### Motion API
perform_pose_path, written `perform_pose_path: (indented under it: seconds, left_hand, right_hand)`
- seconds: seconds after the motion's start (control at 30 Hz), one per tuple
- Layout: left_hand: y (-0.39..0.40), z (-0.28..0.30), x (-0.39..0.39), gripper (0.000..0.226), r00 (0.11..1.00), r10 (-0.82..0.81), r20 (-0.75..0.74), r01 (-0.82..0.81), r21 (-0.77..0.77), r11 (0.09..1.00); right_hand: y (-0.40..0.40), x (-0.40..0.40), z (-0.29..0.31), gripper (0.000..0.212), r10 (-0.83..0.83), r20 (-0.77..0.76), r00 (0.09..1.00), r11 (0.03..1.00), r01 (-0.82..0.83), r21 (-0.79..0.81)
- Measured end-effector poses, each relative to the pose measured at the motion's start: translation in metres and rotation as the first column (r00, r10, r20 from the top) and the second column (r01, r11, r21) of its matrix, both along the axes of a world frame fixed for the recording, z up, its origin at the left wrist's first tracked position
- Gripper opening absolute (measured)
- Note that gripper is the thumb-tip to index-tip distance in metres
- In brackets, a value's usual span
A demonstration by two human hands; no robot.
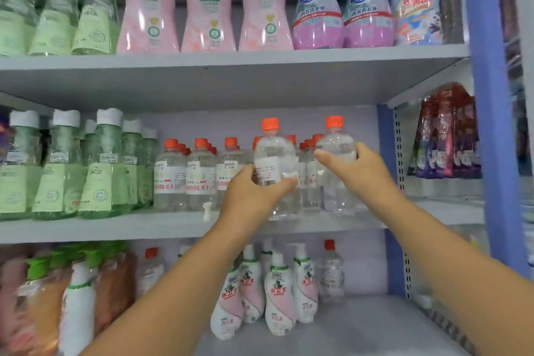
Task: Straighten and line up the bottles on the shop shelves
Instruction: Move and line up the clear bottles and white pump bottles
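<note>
On the middle shelf (144, 225) stand rows of clear bottles with orange caps (170, 176). My left hand (248, 196) grips one such clear bottle (274, 153) by its labelled middle; its barcode faces me. My right hand (361, 170) holds a second clear orange-capped bottle (335, 141) around its upper body, at the right end of the row. Both held bottles stand upright at the shelf's front, in front of the others of their kind. Whether their bases touch the shelf is hard to tell.
Green bottles with white caps (101, 176) fill the left of the middle shelf. Pink, teal and white detergent bottles (208, 9) line the top shelf. White-pink bottles (277, 295) stand on the bottom shelf. A blue upright (488, 124) bounds the right side, with refill pouches (448, 136) beyond.
</note>
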State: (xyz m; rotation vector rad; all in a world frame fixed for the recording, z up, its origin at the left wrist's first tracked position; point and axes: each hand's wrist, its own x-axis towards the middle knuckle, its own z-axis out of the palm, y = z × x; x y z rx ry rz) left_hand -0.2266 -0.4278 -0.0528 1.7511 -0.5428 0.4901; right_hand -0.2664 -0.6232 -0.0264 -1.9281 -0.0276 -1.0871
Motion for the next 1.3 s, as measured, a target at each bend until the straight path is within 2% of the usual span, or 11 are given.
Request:
perform_pose_path:
  seconds: [0.23, 0.4, 0.5, 0.6, 0.7, 0.77, 0.87, 0.93, 1.07, 1.23, 1.3]
  left_hand:
    - [-0.026, 0.007, 0.049, 0.05, 0.999, 0.042, -0.035, -0.031, 0.265, 0.964]
    - [-0.023, 0.021, 0.06, 0.118, 0.995, 0.074, -0.069, -0.039, 0.41, 0.911]
    - [-0.022, 0.021, 0.061, 0.077, 0.997, 0.019, -0.076, 0.009, 0.354, 0.935]
    - [-0.021, 0.012, 0.065, 0.082, 0.997, 0.033, -0.067, -0.012, 0.295, 0.956]
    - [-0.016, 0.008, 0.068, 0.08, 0.997, -0.011, -0.082, 0.033, 0.268, 0.963]
    - [-0.014, 0.007, 0.071, 0.063, 0.995, -0.064, -0.081, 0.084, 0.274, 0.958]
    - [-0.017, 0.005, 0.072, 0.042, 0.997, -0.058, -0.059, 0.074, 0.313, 0.947]
    - [-0.02, 0.007, 0.074, 0.051, 0.999, -0.017, -0.049, 0.033, 0.348, 0.937]
    - [-0.022, 0.005, 0.074, 0.057, 0.999, -0.038, -0.035, 0.048, 0.337, 0.94]
    - [-0.021, 0.005, 0.075, 0.062, 0.997, -0.051, -0.066, 0.067, 0.28, 0.958]
    - [-0.02, 0.005, 0.075, 0.055, 0.994, -0.064, -0.084, 0.087, 0.298, 0.951]
  right_hand:
    - [-0.027, 0.05, -0.016, 0.063, -0.074, -0.096, 0.993, 0.995, 0.067, -0.077]
    - [-0.03, 0.057, -0.022, 0.074, -0.01, -0.249, 0.968, 0.985, -0.034, -0.169]
    - [-0.032, 0.059, -0.022, 0.063, -0.006, -0.236, 0.972, 0.987, -0.033, -0.16]
    - [-0.035, 0.053, -0.02, 0.036, 0.096, -0.248, 0.964, 0.989, -0.121, -0.086]
    - [-0.039, 0.052, -0.02, 0.03, 0.147, -0.242, 0.959, 0.986, -0.161, -0.037]
    - [-0.039, 0.05, -0.021, 0.041, 0.153, -0.239, 0.959, 0.987, -0.161, -0.012]
    - [-0.042, 0.055, -0.025, 0.086, 0.027, -0.24, 0.97, 0.997, -0.044, -0.067]
    - [-0.038, 0.055, -0.026, 0.083, 0.007, -0.229, 0.973, 0.996, -0.028, -0.089]
    - [-0.037, 0.052, -0.023, 0.046, 0.098, -0.24, 0.966, 0.991, -0.117, -0.065]
    - [-0.04, 0.056, -0.026, 0.089, -0.006, -0.245, 0.969, 0.997, -0.013, -0.075]
    - [-0.038, 0.055, -0.026, 0.088, 0.003, -0.249, 0.969, 0.997, -0.021, -0.071]
